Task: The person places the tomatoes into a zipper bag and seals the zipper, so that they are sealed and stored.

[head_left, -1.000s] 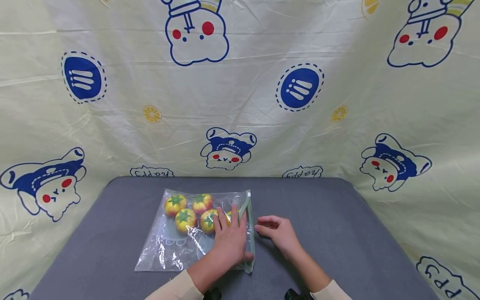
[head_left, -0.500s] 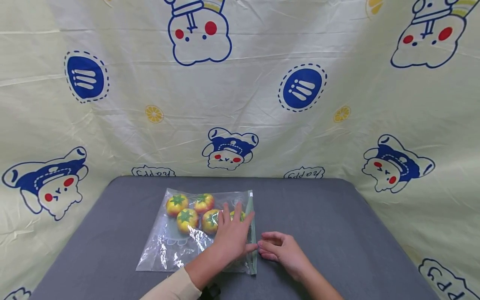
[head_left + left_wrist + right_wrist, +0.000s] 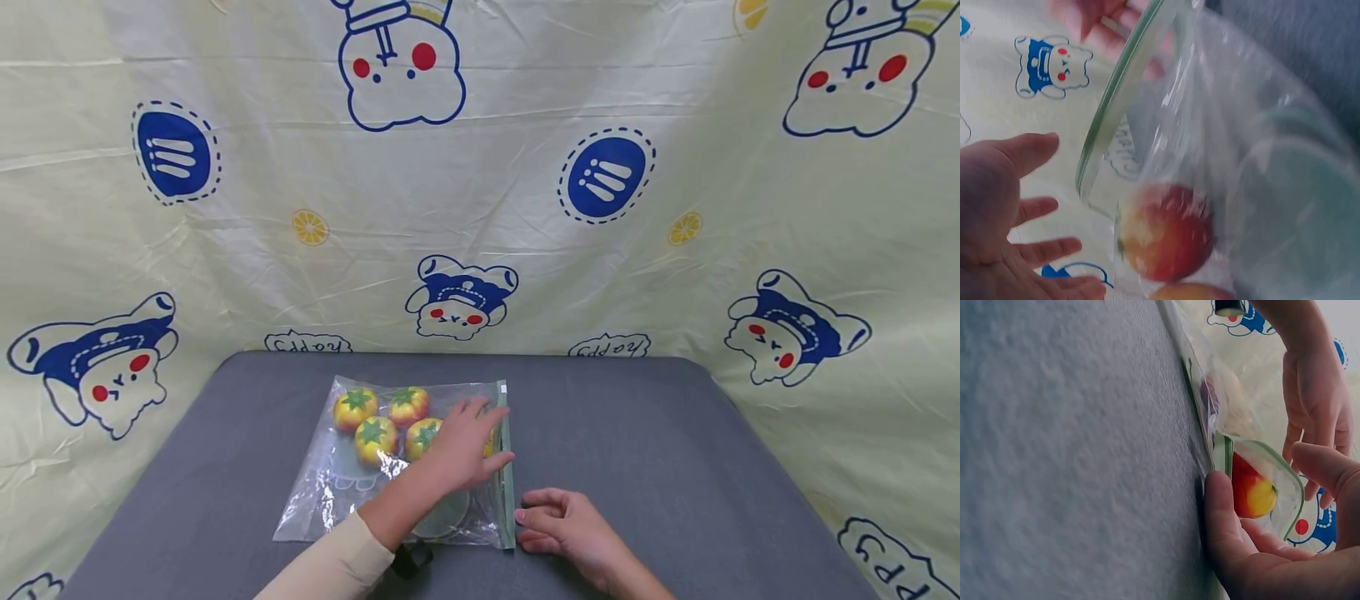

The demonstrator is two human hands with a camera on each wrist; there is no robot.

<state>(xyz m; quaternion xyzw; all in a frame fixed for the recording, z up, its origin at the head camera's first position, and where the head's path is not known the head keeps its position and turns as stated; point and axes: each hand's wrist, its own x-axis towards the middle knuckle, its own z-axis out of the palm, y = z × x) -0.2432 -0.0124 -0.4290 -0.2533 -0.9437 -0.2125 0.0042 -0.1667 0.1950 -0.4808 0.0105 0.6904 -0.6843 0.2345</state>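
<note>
A clear zip bag [image 3: 307, 508] lies flat on the table, its green zip edge [image 3: 507, 500] to the right. Inside are several yellow-and-red, tomato-like fruits [image 3: 377, 442] with green star-shaped tops. My left hand [image 3: 467, 442] hovers over the bag's right part, fingers spread, hiding some fruit. In the left wrist view that hand [image 3: 997, 225] stands apart from the zip edge. My right hand [image 3: 562, 533] is by the zip edge's near corner, fingers loosely bent. The right wrist view shows the bag's mouth [image 3: 1300, 494] gaping between its parted thumb and fingers [image 3: 1219, 506].
The table [image 3: 637, 433] is covered in grey cloth. Behind it hangs a pale curtain [image 3: 525, 275] with printed cartoon figures. A dark wrist strap [image 3: 411, 560] shows below the left sleeve [image 3: 330, 558].
My left hand has lifted from pressing on the bag and turned, its thumb now toward the zip edge. My right hand has moved nearer to me along that edge.
</note>
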